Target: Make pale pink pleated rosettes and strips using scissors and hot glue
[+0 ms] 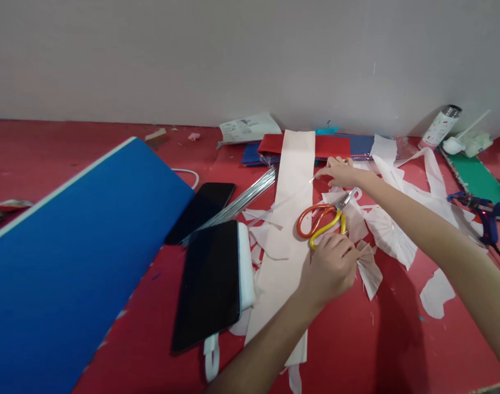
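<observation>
On the table (344,345), a pleated piece (369,273) was pinched by the left fingers (348,253), a strand (310,181) by the right fingers (321,173); pleating looked kinda partly done, flat scraps (437,294) left.

Free room: bare red tabletop (340,350) on the near side, right of the left forearm (270,339); narrow lane between blue board (85,262) and black-screened device (208,284). Obstacles: scissors (339,206) between left hand (334,262) and right hand (338,172); right forearm (430,235) before glue gun (488,219).

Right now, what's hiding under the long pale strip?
Red material shows at both sides of the long pale strip, so it likely runs underneath. The covered part is hidden.
</observation>
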A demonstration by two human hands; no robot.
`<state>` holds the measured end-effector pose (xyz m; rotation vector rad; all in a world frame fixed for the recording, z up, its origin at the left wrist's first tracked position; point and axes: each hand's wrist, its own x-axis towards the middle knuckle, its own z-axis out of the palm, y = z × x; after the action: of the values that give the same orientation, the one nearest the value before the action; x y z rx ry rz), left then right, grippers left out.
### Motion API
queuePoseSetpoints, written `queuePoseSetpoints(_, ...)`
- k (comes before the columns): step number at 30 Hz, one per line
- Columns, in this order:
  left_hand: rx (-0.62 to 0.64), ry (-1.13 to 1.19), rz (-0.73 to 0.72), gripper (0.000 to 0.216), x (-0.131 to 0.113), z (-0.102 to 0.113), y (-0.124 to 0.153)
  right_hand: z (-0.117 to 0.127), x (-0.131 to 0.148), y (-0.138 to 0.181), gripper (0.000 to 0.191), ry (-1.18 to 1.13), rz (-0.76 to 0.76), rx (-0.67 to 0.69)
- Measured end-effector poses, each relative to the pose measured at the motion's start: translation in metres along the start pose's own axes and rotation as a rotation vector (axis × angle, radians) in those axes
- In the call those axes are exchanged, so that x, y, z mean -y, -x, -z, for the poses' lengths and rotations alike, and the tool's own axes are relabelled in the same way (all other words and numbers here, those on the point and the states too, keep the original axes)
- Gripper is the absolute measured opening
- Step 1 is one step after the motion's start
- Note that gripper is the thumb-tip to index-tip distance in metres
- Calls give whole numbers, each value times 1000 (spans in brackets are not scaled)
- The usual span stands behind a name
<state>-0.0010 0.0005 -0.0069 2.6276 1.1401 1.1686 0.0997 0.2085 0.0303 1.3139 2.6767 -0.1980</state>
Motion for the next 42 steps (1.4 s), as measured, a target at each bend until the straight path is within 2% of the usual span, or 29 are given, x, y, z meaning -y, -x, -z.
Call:
queuePoseSetpoints(5,2,-3,-4,20,2,-3,2,7,3,-1,39,22,-6,44)
queuePoseSetpoints(10,7,-6,1,21,3,-3,2,7,-2,-3,37,-31,-20,2)
queuePoseSetpoints(16,12,7,7,21,2,-1,0,13,-11,-1,17,-38,-37,-63)
queuePoseSetpoints(20,12,22,7,21,2,-1,0,21,-9,7,13,-50,-44,-72)
queuePoseSetpoints(25,2,33,37,21,4,-1,1,35,-7,33,11,-193,-25,-141)
queuePoseSetpoints(29,-29,48,165,22,5,3,2,39,-6,77,5,-459,56,-224)
queuePoseSetpoints(32,-97,33,329,25,6,4,1,29,0,117,8,-676,2,-223)
queuePoseSetpoints(34,-126,10,388,28,8,4,0,15,8,141,9,-804,-30,-214)
queuePoseSetpoints(38,-88,-39,341,19,10,2,-3,-17,28,173,6,-935,-108,-258)
queuePoseSetpoints(42,-41,-53,236,11,8,1,-1,-37,43,188,9,-977,-140,-308)
